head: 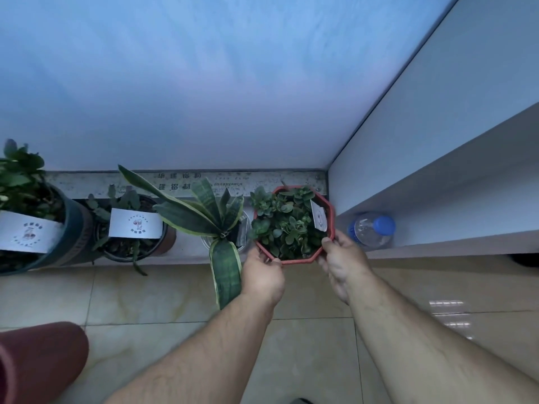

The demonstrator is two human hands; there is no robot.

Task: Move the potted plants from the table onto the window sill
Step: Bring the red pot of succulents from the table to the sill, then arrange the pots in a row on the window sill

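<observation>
A red octagonal pot (300, 260) full of small green succulent leaves sits at the right end of the window sill (186, 252). My left hand (262, 275) grips its front left rim and my right hand (341, 263) grips its front right rim. A white label stands inside the pot at its right side. To the left on the sill stand a snake plant (215, 217) in a clear pot, a dark pot (137, 246) with a white card, and a large dark green pot (73, 228) with a white card.
A clear water bottle with a blue cap (373, 228) stands on the sill's right part, beside the white wall recess. The frosted window pane (204, 83) rises behind the plants. Below is beige tiled floor (163, 298). A reddish-brown rounded object (40, 360) lies at the bottom left.
</observation>
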